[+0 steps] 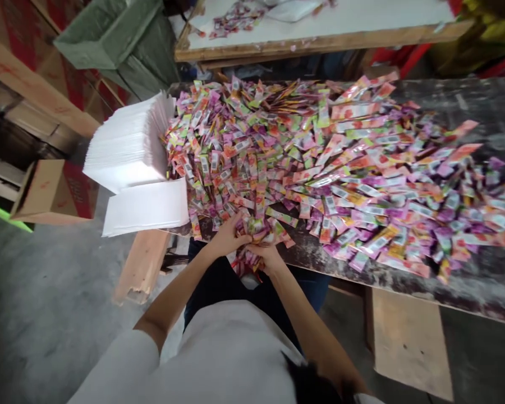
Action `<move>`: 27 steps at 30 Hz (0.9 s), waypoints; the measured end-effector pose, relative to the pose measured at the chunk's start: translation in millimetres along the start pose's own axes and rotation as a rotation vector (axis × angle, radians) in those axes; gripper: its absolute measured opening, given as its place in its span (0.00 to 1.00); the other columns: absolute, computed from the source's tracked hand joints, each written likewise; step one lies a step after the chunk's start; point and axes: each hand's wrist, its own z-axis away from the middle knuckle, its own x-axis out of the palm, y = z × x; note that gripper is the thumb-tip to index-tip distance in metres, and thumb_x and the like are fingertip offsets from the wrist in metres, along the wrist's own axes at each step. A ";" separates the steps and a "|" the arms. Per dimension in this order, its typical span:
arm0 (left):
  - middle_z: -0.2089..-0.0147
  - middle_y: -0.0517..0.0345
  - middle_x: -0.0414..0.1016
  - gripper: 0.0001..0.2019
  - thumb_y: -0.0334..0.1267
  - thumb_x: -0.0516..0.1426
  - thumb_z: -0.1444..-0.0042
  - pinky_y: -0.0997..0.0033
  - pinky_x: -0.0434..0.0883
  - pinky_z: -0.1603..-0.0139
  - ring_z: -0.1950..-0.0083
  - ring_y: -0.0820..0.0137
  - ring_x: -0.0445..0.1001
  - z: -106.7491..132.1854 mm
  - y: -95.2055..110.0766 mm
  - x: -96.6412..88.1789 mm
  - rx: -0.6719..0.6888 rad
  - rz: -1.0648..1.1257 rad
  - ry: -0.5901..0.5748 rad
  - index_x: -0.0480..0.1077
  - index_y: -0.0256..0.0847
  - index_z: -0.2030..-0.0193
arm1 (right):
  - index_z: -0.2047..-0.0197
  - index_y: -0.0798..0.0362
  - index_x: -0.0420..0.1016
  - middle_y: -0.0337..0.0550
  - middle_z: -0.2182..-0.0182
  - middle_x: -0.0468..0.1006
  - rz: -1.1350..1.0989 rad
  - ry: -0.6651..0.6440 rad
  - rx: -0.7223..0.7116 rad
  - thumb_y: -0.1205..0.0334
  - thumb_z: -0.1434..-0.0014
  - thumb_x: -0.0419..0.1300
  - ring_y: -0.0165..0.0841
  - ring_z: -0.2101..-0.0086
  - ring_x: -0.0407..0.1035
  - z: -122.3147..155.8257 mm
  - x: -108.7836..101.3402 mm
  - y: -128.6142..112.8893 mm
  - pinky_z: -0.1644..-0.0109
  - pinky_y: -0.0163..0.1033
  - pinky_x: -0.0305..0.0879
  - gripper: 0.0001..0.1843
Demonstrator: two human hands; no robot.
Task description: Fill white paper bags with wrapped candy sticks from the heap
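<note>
My left hand [228, 235] and my right hand [268, 256] are close together at the table's front edge, with fingers closed on a small bunch of colourful packets [257, 229]. More packets [249, 258] show just below the hands, over my lap; what supports them is hidden. A wide heap of the same slim packets [278, 151], in pink, orange, green and purple with pale barcode labels, spreads across the dark table beyond my hands. Left of the heap stands a thick stack of white paper pieces [124, 146], with a few white sheets [145, 207] lying in front of it.
The dark worn table [488, 280] runs off to the right. Behind it is another white-topped table [362, 22] with more packets. A green lined bin [118, 39] stands back left, cardboard boxes [53, 191] at left. Wooden boards [410, 342] sit below the table edge.
</note>
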 end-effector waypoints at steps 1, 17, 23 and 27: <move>0.43 0.43 0.72 0.32 0.58 0.60 0.50 0.51 0.64 0.38 0.39 0.54 0.68 0.6 -4.1 -15.6 -0.022 -0.071 0.070 0.69 0.39 0.44 | 0.73 0.53 0.76 0.39 0.78 0.79 -0.030 0.017 0.040 0.55 0.72 0.76 0.34 0.76 0.73 -1.7 -3.5 3.1 0.71 0.37 0.72 0.21; 0.53 0.38 0.71 0.19 0.26 0.51 0.48 0.56 0.69 0.52 0.54 0.53 0.75 -10.8 -71.5 -126.8 -0.758 -0.798 0.471 0.66 0.33 0.48 | 0.76 0.55 0.73 0.35 0.85 0.71 0.186 0.251 0.031 0.48 0.73 0.77 0.25 0.88 0.59 -14.0 -54.1 8.3 0.89 0.31 0.50 0.26; 0.58 0.46 0.72 0.15 0.26 0.50 0.47 0.57 0.68 0.48 0.55 0.58 0.74 26.8 -55.7 -190.9 -0.695 -0.696 0.881 0.67 0.36 0.52 | 0.79 0.55 0.71 0.33 0.89 0.66 0.216 0.320 0.045 0.47 0.74 0.76 0.24 0.91 0.53 -2.6 -67.2 2.0 0.92 0.31 0.46 0.26; 0.56 0.47 0.71 0.17 0.26 0.51 0.48 0.59 0.66 0.45 0.50 0.60 0.70 50.4 -23.4 -209.1 -0.427 -0.684 1.012 0.67 0.35 0.50 | 0.80 0.55 0.71 0.34 0.89 0.67 0.211 0.345 0.022 0.47 0.75 0.76 0.25 0.91 0.55 5.8 -71.4 -2.0 0.92 0.31 0.47 0.26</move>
